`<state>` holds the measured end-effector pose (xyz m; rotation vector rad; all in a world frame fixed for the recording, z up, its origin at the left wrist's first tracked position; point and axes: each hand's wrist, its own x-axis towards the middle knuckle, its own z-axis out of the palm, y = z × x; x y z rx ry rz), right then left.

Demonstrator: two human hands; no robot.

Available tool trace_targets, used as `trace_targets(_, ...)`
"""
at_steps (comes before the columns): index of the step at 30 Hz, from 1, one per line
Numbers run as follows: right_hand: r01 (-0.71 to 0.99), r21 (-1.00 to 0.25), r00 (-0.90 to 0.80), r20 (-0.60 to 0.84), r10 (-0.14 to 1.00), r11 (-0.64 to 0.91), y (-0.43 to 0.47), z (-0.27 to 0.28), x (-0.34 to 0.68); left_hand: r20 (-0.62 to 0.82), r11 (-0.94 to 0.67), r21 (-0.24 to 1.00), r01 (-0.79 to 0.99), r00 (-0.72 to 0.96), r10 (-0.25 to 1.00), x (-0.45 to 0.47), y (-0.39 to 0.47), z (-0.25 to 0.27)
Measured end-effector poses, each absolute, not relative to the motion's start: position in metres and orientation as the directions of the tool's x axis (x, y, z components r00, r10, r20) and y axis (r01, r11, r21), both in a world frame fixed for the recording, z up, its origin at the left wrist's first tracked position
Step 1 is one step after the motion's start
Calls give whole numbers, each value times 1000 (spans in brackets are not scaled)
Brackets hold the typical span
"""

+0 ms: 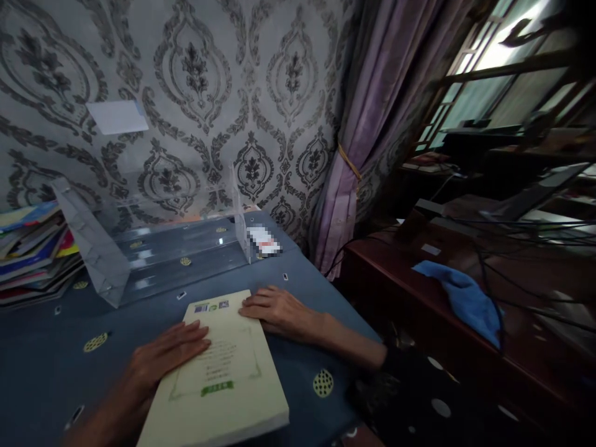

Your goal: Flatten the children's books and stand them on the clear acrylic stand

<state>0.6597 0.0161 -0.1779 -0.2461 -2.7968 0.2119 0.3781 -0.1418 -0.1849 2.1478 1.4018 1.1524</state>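
Note:
A thick, pale cream book [223, 360] lies closed on the blue patterned tablecloth in front of me, with green print and small codes along its far edge. My left hand [170, 351] rests flat across its left side, fingers stretched out over the cover. On the far right corner of the book lie the fingertips of my right hand [277, 310], the fingers extended and the palm over the cloth. Neither hand grips the book. Beyond it stands a clear acrylic rack [186, 254] with transparent shelves and side panels.
Several books and papers are stacked [35, 261] at the left. A small white packet [264, 241], blurred out, sits right of the rack. Across a gap at the right, a dark red cabinet [386, 273] carries a blue cloth [465, 298] and cables. A purple curtain [358, 136] hangs behind.

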Motion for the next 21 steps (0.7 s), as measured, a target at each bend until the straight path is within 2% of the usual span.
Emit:
trace_targets(2, 124, -218, -957, 232, 175, 968, 9, -172, 667, 466, -561, 501, 659, 342, 816, 381, -148, -193)
trace_targets(5, 54, -380, -952, 258, 162, 923, 1, -158, 666, 387, -615, 420, 668, 481, 787, 381, -153, -201)
trace_targets(9, -48, -607, -923, 331, 197, 793, -25, -150, 628, 343, -634, 384, 671, 534, 773, 378, -157, -204)
trace_targets(12, -48, -715, -975, 186, 124, 698, -45, -157, 585, 355, -620, 310, 721, 517, 779, 380, -160, -203)
trace_targets(16, 48, -690, -983, 97, 159, 722, -45, -175, 552, 397, -649, 153, 745, 555, 731, 386, -159, -196)
trace_targets(19, 135, -602, -973, 69, 220, 787, -29, -185, 553, 406, -691, 47, 721, 618, 673, 386, -157, -194)
trace_targets(21, 226, -513, -955, 50, 291, 828, -15, -189, 559, 401, -697, 26, 716, 631, 664, 383, -156, -196)
